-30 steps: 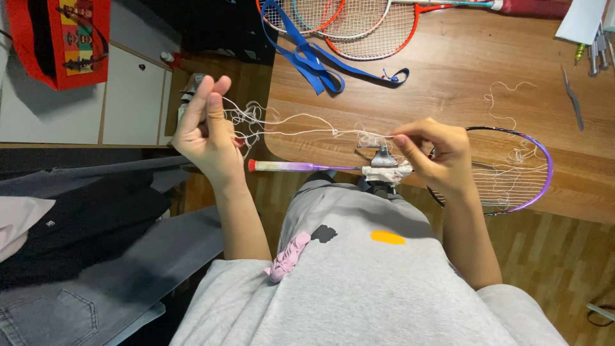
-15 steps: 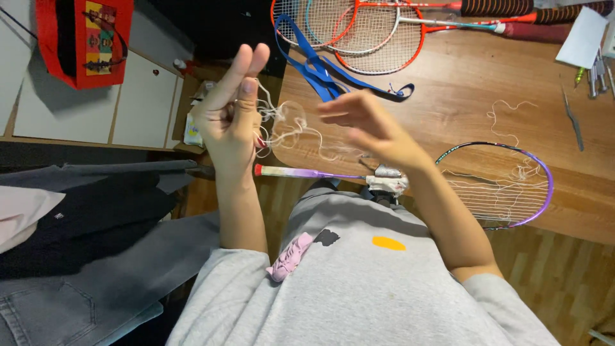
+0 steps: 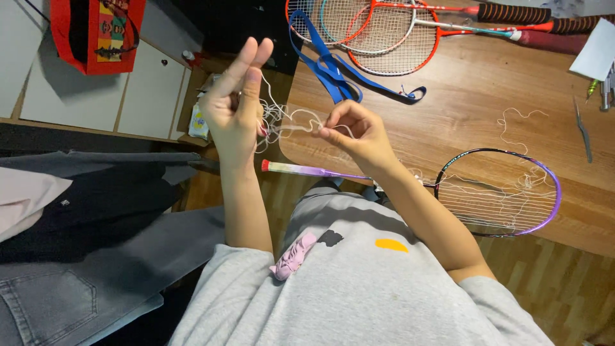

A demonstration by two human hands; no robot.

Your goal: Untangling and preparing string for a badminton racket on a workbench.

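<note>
We see a wooden desk [image 3: 487, 109] over a wood-plank floor [image 3: 551, 288], with white cabinet doors [image 3: 150, 96] beyond the desk's left edge, under even light.

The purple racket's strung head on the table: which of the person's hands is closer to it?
Right. The right hand pinches white string just left of the purple racket's head; the left hand is raised farther left, beyond the handle end.
</note>
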